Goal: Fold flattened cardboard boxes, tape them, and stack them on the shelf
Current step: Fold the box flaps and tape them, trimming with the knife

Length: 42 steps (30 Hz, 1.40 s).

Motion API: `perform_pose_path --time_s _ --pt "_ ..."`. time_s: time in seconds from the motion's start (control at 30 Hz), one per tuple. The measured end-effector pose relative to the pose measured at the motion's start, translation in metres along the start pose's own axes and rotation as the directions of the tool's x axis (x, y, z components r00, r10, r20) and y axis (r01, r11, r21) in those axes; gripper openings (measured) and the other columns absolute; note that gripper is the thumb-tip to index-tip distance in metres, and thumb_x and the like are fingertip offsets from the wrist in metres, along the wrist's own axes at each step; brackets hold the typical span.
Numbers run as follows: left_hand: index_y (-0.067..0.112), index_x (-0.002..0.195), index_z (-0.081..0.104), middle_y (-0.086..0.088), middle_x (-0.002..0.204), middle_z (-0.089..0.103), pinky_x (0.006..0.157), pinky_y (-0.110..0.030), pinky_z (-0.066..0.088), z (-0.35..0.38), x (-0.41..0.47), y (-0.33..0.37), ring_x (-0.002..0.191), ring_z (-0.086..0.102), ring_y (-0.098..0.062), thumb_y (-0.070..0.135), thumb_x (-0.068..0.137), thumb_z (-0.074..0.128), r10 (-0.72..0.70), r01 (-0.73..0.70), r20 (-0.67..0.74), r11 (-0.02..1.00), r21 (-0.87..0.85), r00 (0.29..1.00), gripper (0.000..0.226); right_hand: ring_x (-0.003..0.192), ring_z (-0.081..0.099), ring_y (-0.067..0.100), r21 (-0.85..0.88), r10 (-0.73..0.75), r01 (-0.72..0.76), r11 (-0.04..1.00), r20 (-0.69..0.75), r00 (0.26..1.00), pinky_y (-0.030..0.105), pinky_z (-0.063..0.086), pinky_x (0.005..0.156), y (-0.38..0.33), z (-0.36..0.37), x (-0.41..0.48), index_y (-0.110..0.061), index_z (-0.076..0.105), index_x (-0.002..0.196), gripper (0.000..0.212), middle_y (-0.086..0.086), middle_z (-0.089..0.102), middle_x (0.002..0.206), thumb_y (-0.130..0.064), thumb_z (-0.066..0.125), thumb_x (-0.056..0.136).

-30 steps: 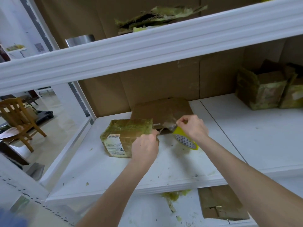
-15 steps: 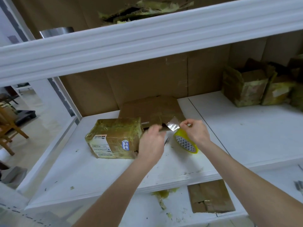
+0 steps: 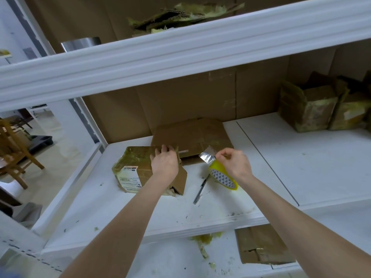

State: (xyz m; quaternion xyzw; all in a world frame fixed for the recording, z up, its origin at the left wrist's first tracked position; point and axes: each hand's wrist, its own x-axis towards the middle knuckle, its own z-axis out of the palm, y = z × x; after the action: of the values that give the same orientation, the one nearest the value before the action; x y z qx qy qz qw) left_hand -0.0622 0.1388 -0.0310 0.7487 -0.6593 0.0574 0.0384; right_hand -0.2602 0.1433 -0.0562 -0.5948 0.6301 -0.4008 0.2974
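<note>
Change since 0.5 s ago: the left hand (image 3: 164, 163) has left the tape's free end and now lies palm-down on top of the folded box (image 3: 134, 169). Its fingers (image 3: 163, 149) are close together and reach the far top edge; I cannot tell if the tips hook over it. The right hand (image 3: 234, 163) alone carries the yellow tape roll (image 3: 222, 177). Thumb and forefinger pinch the pulled-out tape end (image 3: 206, 157), which is held in the air, apart from the box.

Reading: the box is being steadied, not yet taped. Its near-right flap (image 3: 179, 178) stands open, so it likely needs closing before the strip goes on.

Location: the box sits on the left part of the middle shelf board (image 3: 301, 167), its label facing the camera.

Counts:
- Hands: 2.
- Tape rolls: 1.
- Pens: 1, a pen (image 3: 200, 189) lying on the board between box and roll.
- Folded boxes in work: 1.
- Flattened boxes: 2, with 1 flattened box (image 3: 192, 135) just behind the hands and 1 flat box (image 3: 261, 245) on the lower shelf.
- Finished boxes at far right: 2 clearly seen, a taped box (image 3: 307, 111) and its neighbour box (image 3: 349, 113), touching; any further one is cut off by the frame.
</note>
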Motion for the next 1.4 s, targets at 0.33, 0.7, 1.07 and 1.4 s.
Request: perform_pose_path --time_s 0.33,0.7,1.07,1.4 --pt "0.018 0.148 0.031 -0.001 0.155 0.03 0.112 -0.032 0.03 -0.021 -0.028 -0.04 0.14 0.031 -0.02 0.01 0.093 0.052 0.25 -0.251 -0.03 0.949 -0.19 0.968 0.059 0.094 0.058 0.018 0.106 -0.018 0.024 0.994 -0.064 0.998 0.034 0.051 0.081 -0.009 0.0 0.002 -0.03 0.064 0.09 0.009 -0.008 0.062 0.092 -0.031 0.057 0.095" --pt "0.023 0.151 0.02 0.004 0.149 0.033 0.109 -0.037 0.031 -0.015 -0.108 -0.106 0.138 0.033 -0.019 0.046 0.084 0.063 -0.415 0.215 0.039 0.385 -0.898 0.909 0.083 0.094 0.057 0.015 0.358 -0.064 0.077 0.93 -0.046 0.997 0.026 0.041 0.076 -0.066 0.055 -0.005 -0.025 0.065 0.098 0.01 -0.006 0.064 0.097 -0.03 0.056 0.096" --pt "0.03 0.145 0.034 0.01 0.126 0.059 0.094 -0.035 0.051 -0.011 -0.108 -0.1 0.112 0.059 -0.009 0.011 0.092 0.055 -0.392 0.017 -0.045 0.153 -0.988 0.919 0.06 0.092 0.058 0.006 0.562 -0.109 0.102 0.821 -0.021 0.994 0.019 0.046 0.079 -0.083 0.088 -0.047 -0.023 0.065 0.097 0.009 -0.013 0.065 0.095 -0.021 0.056 0.097" --pt "0.033 0.145 0.034 -0.001 0.156 0.025 0.108 -0.029 0.034 -0.004 -0.053 -0.106 0.128 0.043 -0.015 0.017 0.101 0.039 0.08 -0.03 0.016 0.544 -0.839 0.997 0.048 0.098 0.058 0.012 0.414 0.054 0.059 0.908 -0.254 0.966 0.026 0.044 0.083 -0.067 0.08 -0.063 -0.022 0.062 0.101 0.011 -0.006 0.065 0.104 -0.027 0.053 0.097"
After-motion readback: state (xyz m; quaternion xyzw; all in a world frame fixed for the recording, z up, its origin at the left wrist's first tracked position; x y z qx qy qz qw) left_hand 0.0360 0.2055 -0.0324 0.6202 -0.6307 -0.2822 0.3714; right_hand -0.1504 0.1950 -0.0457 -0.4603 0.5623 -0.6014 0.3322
